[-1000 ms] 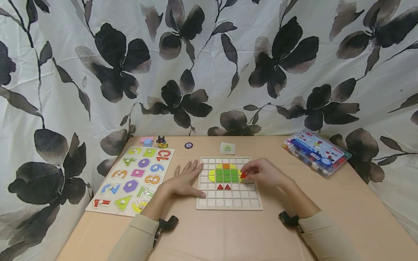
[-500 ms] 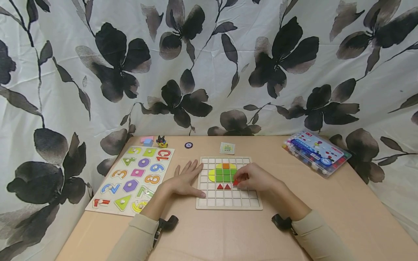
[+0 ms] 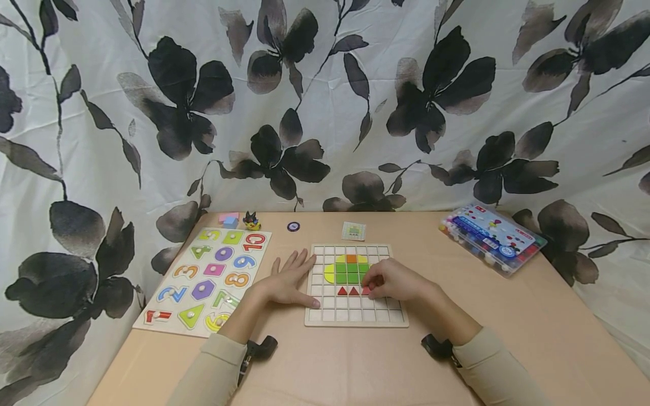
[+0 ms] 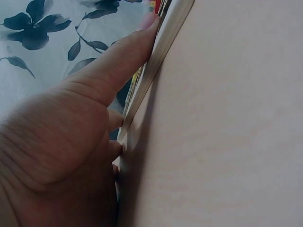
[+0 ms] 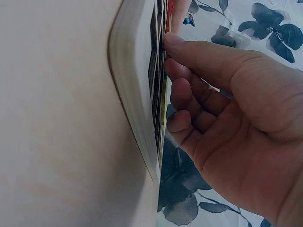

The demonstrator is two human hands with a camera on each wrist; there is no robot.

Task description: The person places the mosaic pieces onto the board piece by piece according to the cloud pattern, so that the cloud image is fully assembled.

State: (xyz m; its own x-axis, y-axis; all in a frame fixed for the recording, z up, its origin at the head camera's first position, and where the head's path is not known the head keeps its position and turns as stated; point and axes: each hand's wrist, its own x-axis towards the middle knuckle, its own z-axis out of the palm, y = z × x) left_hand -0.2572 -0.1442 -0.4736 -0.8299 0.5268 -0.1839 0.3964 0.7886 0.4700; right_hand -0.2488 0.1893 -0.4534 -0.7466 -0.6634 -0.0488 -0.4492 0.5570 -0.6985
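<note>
A white gridded puzzle board (image 3: 355,319) lies at mid-table. On it, green squares (image 3: 347,273), an orange square (image 3: 351,258) and yellow rounded pieces (image 3: 330,273) make a domed shape. Below that shape, two red triangles (image 3: 347,291) sit side by side. My right hand (image 3: 401,280) pinches a third red triangle (image 3: 365,291) at the board, just right of those two; its fingers partly cover it. In the right wrist view, thumb and fingertips are right at the grid. Fingers spread, my left hand (image 3: 284,285) rests along the board's left edge, thumb on its rim (image 4: 161,59).
A number-and-shape puzzle (image 3: 203,270) lies left, partly under the left forearm. Behind the board is a small pattern card (image 3: 354,230). A dark round disc (image 3: 293,226), a small figurine (image 3: 251,220) and pastel blocks (image 3: 229,221) stand farther left. A plastic case (image 3: 492,237) lies back right.
My right hand has carried the red triangle from the dome's right side down and left, into line with the two red triangles. The left hand has stayed put.
</note>
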